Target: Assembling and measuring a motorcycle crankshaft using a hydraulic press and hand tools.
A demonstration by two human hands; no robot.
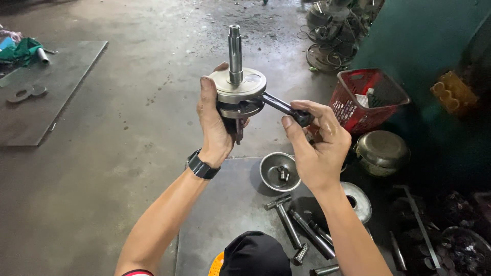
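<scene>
We hold the crankshaft (238,92) upright above the floor plate (225,214), left hand (215,128) clasped round its webs, right hand (317,143) pinching the connecting rod (281,107), apparently checking its play; swinging it next calls for a steady left grip.

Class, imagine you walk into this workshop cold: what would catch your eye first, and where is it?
First, the metal crankshaft raised at the centre: the left hand grips its round webs, and the right hand pinches the end of its dark connecting rod. Next, the red plastic basket on the right, and the small steel bowl on the plate below the hands.
</scene>
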